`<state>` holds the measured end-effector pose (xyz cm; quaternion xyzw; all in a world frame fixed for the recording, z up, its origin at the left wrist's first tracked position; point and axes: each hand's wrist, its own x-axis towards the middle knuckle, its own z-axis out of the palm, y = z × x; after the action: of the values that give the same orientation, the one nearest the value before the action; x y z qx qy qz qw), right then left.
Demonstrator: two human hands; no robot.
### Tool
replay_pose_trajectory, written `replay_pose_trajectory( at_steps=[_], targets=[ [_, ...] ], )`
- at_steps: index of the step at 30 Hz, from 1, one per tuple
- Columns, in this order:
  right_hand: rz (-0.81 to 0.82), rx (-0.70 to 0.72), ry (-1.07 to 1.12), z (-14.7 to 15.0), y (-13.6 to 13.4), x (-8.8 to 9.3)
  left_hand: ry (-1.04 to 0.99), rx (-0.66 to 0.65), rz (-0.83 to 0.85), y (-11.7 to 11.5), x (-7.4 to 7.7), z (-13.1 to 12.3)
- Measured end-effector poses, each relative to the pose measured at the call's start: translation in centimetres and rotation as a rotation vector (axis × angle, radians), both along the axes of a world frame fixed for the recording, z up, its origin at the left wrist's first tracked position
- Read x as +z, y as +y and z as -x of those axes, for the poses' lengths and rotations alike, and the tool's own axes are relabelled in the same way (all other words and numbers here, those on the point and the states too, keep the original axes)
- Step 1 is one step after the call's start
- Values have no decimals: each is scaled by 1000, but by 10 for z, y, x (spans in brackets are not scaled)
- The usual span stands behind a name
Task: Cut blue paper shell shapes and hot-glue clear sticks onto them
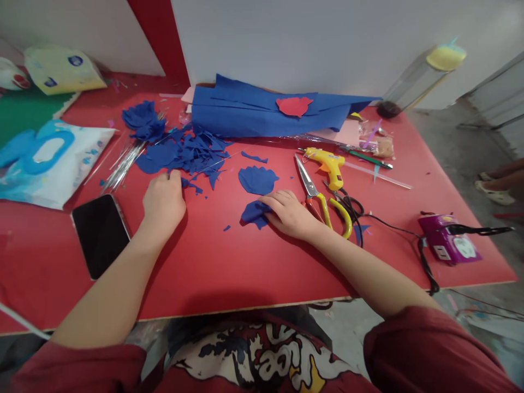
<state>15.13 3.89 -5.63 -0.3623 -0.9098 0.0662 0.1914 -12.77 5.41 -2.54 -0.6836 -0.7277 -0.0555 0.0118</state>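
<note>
My right hand (pixel 289 214) is at the middle of the red table, its fingers closed on the edge of a blue felt piece (pixel 251 212) that is partly folded. Just beyond it lies a flat, scalloped blue felt cutout (pixel 257 180). My left hand (pixel 164 201) is curled shut beside the pile of blue felt scraps (pixel 200 153); whatever its fingers hold is hidden. Small blue scraps lie right by its fingertips. Yellow-handled scissors (pixel 311 188) lie open-side away next to my right hand, with a yellow glue gun (pixel 327 164) behind them.
A phone (pixel 100 234) and a wipes pack (pixel 53 161) lie left. Behind are a blue felt flower (pixel 143 121), silvery stems (pixel 125 164) and folded blue felt sheets (pixel 245 112) with a red cutout (pixel 293 106). A black cord leads to a purple box (pixel 448 237) at right.
</note>
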Motion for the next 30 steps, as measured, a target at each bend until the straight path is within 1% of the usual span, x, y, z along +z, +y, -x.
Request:
replay_pose_trajectory(
  at_steps=[3, 5, 7, 8, 11, 13, 16, 19, 22, 25, 27, 30],
  targets=[
    [39, -22, 62, -2, 2, -3, 22, 29, 25, -3, 7, -4],
    [79, -32, 146, -4, 2, -2, 63, 11, 20, -5, 9, -5],
    [122, -84, 271, -5, 4, 0, 52, -28, -26, -5, 9, -4],
    [159, -134, 346, -6, 5, 1, 20, -43, -68, -5, 8, -2],
    [370, -333, 621, -9, 10, 2, -123, -58, -221, -2, 6, -1],
    [523, -421, 817, -11, 15, 0, -244, -88, -297, -1, 6, -3],
    [657, -474, 1036, -14, 21, -4, -476, -107, -327, -5, 8, -11],
    [728, -468, 1129, -15, 24, -7, -685, -103, -264, -13, 10, -23],
    [703, -453, 1161, -15, 25, -8, -758, -134, -220, -20, 8, -35],
    [580, -443, 1165, -13, 23, -7, -771, -202, -139, -28, 4, -45],
    [483, -442, 1126, -13, 21, -6, -760, -315, -34, -34, 2, -51],
    [383, -423, 1011, -13, 17, -2, -718, -578, 165, -42, 1, -56]
  ],
)
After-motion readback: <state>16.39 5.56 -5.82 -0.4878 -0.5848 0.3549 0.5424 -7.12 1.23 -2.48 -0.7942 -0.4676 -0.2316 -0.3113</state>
